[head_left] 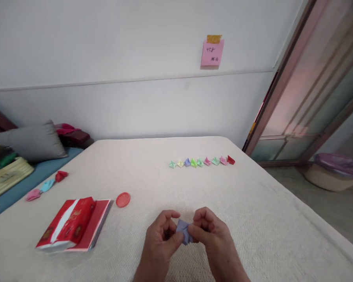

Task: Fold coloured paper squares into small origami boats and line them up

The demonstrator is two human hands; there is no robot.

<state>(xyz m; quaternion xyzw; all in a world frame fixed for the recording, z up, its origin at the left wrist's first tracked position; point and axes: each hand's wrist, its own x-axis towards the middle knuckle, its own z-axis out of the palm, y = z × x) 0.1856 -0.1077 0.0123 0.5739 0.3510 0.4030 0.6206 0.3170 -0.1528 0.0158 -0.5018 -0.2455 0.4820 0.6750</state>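
A small folded piece of purple paper [183,230] is held between my two hands, low in the middle of the head view. My left hand [161,239] pinches its left side between thumb and fingers. From the other side, my right hand [213,235] grips the right edge, the thumb lying over the front. The fingers cover parts of the paper, so its full shape is hidden. Farther back on the table, a row of small folded paper pieces [193,162] in green, yellow, purple, pink and red runs toward the right.
At the left lies a red tissue pack [72,223] on a stack of coloured paper [98,219]. Near it is a round red lid [123,199]. Three folded papers [47,185] sit by the left edge. A pink note [212,53] is taped to the wall behind the white-covered table [141,172].
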